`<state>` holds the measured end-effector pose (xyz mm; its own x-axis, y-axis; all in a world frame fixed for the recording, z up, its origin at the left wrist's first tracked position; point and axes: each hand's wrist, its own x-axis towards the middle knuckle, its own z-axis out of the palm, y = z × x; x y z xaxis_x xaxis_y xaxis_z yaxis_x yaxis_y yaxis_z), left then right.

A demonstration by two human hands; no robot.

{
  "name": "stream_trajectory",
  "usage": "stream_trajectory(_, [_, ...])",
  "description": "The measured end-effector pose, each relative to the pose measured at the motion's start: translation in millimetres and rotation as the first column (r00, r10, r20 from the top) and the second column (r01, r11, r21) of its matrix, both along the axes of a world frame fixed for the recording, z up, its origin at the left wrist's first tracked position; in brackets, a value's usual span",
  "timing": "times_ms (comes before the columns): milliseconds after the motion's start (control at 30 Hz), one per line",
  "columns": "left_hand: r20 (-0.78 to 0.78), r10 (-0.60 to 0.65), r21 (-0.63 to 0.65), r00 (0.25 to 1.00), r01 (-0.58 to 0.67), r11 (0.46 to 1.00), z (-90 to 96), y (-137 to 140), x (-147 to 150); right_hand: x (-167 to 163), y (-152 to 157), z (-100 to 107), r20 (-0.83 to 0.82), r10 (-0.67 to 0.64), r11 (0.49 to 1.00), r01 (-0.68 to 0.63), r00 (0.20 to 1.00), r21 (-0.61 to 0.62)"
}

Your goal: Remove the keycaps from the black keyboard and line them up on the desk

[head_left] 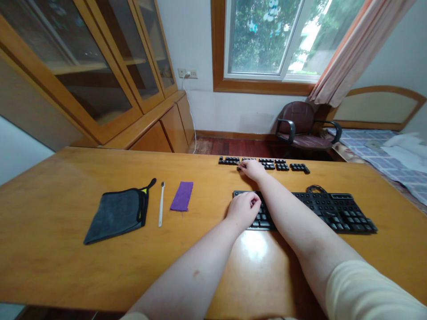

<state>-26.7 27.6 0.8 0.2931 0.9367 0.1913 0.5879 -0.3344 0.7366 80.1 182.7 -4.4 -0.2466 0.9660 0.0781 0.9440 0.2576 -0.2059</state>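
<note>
A black keyboard [333,209] lies across the table; some of its positions on the right have no raised caps. My left hand [244,209] rests over its left end with curled fingers. A small dark spot shows between thumb and fingers, too small to name. My right arm crosses above the keyboard to the far edge, where my right hand [252,170] pinches at a black keycap among the loose ones. Rows of loose keycaps [282,167] stand in groups along that edge; my right hand hides some of them.
Left of the keyboard lie a purple cloth [182,196], a white toothbrush [161,209] and a folded grey cloth [116,213] with black edging. The keyboard's coiled cable [316,189] sits behind it. Beyond the wooden table [207,262] stands an office chair [296,122].
</note>
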Motion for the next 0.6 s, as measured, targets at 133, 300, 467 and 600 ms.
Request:
stream_trajectory(133, [-0.013,0.016,-0.019,1.000,-0.016,1.000,-0.8,0.2,1.0,0.5,0.3,0.4,-0.031,-0.027,0.999,0.028,0.999,0.039])
stream_trajectory(300, [0.007,0.014,0.001,1.000,-0.014,1.000,-2.9,0.6,0.7,2.3,-1.0,1.3,-0.032,-0.022,0.999,0.022,0.999,0.029])
stream_trajectory(467, [-0.006,0.003,0.018,1.000,-0.003,1.000,-2.7,0.8,-0.3,1.9,0.6,-2.0,0.004,-0.013,0.999,0.013,1.000,0.033])
stream_trajectory(600, [-0.013,0.006,0.017,1.000,-0.006,1.000,-2.7,0.4,-0.2,3.2,3.9,-5.8,0.020,-0.017,0.999,0.016,1.000,0.046])
